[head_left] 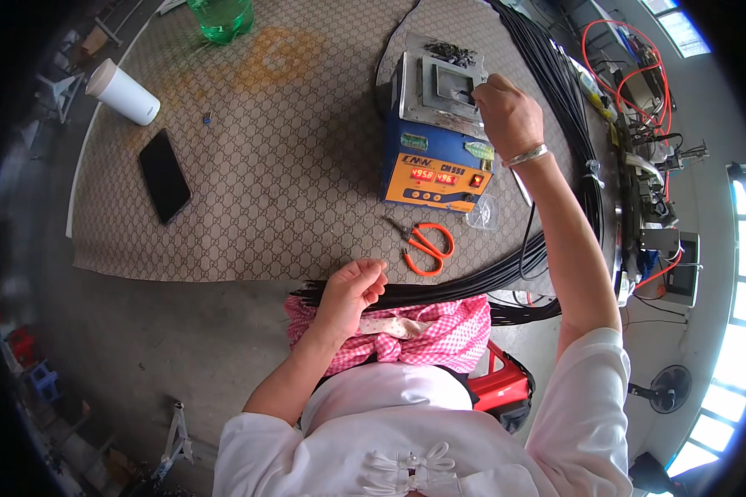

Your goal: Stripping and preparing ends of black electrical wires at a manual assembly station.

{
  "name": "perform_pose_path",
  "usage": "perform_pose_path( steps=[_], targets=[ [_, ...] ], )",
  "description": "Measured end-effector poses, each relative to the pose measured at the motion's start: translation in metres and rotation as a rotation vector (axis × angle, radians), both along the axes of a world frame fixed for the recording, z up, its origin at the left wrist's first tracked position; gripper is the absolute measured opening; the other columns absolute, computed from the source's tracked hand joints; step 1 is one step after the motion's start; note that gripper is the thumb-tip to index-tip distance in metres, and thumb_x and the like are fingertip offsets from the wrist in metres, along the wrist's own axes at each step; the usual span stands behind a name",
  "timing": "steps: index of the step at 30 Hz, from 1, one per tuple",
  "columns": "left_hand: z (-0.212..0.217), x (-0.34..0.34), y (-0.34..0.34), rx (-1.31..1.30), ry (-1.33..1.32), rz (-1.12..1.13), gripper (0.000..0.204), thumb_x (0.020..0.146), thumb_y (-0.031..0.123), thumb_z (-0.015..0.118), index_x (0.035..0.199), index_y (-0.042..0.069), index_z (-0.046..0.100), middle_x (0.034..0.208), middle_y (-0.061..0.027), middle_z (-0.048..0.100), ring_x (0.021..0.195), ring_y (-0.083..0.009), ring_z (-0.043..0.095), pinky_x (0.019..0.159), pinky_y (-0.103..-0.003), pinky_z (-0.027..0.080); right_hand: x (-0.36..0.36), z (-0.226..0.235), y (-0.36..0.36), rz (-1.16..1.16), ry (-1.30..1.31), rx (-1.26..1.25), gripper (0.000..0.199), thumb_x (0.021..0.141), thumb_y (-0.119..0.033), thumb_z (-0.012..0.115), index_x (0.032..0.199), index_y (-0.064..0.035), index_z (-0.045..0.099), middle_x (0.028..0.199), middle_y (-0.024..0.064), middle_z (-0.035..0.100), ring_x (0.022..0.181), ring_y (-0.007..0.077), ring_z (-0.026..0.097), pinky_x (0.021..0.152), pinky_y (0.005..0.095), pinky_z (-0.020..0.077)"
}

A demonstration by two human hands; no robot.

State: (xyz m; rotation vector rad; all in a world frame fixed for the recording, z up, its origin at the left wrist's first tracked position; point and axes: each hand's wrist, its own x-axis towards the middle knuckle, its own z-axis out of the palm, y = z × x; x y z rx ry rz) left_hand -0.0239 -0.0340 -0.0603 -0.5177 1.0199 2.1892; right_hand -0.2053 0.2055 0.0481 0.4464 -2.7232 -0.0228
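Note:
My right hand (512, 120) is closed in a pinch above the solder pot (439, 149), a blue and orange box with a lit display and a square metal well (454, 84) on top. Its fingertips are at the well's right side. A thin dark end shows by them, too small to make out fully. Closer to me, my left hand (348, 294) is closed with thumb against fingers, at the table's near edge by the cut ends of a bundle of black cables (506, 269). Whatever it may hold cannot be made out.
Orange-handled scissors (427, 248) and a small clear dish (482, 214) lie before the pot. A black phone (165, 176), a white cup (124, 93) and a green bottle (224, 18) are on the patterned tablecloth (265, 190). Cables curve along the right side.

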Motion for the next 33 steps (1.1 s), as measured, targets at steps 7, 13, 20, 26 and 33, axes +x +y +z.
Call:
perform_pose_path(
  steps=[7,13,20,26,33],
  targets=[
    [0.001,0.0,0.0,-0.015,-0.004,0.003,0.013,0.086,0.015,0.052,0.09,0.004,0.057,0.071,0.0009,0.054,0.061,-0.006,0.047,0.056,-0.019,0.036,-0.001,-0.001,0.0,0.005,0.0,0.01,0.013,0.073,-0.007,0.048,0.078,-0.0091,0.06,0.082,0.005,0.055,0.079,0.0254,0.057,0.066,0.0353,0.0478],
    [-0.002,-0.001,0.0,-0.015,-0.013,-0.002,0.013,0.086,0.015,0.052,0.09,0.003,0.057,0.071,0.0006,0.054,0.061,-0.0061,0.047,0.055,-0.019,0.036,-0.001,0.004,0.0,0.005,-0.025,-0.004,0.012,0.072,-0.007,0.049,0.077,-0.009,0.06,0.081,0.0054,0.055,0.078,0.026,0.057,0.065,0.0357,0.0476],
    [-0.001,-0.001,-0.001,-0.013,-0.014,-0.006,0.014,0.086,0.014,0.052,0.09,0.003,0.057,0.07,0.0008,0.054,0.061,-0.0057,0.046,0.055,-0.019,0.036,-0.012,0.019,0.007,0.05,-0.031,0.096,0.016,0.071,-0.003,0.049,0.077,-0.0105,0.062,0.079,0.0042,0.055,0.076,0.025,0.058,0.064,0.0356,0.0471],
    [-0.001,-0.002,-0.001,-0.001,-0.016,-0.013,0.014,0.086,0.015,0.052,0.09,0.003,0.058,0.071,0.0007,0.054,0.061,-0.0055,0.047,0.055,-0.019,0.036,-0.023,0.029,0.003,0.09,-0.086,0.271,0.015,0.072,-0.005,0.05,0.079,-0.0116,0.063,0.082,0.004,0.055,0.078,0.0229,0.058,0.068,0.0332,0.0483],
    [-0.002,-0.002,-0.003,0.02,-0.014,-0.017,0.015,0.086,0.015,0.052,0.091,0.002,0.058,0.071,0.0001,0.055,0.062,-0.0057,0.047,0.055,-0.019,0.036,-0.031,0.034,-0.006,0.108,-0.159,0.378,0.015,0.071,-0.005,0.053,0.081,-0.0117,0.062,0.087,0.0055,0.055,0.083,0.0228,0.058,0.07,0.0334,0.0486]
  ],
)
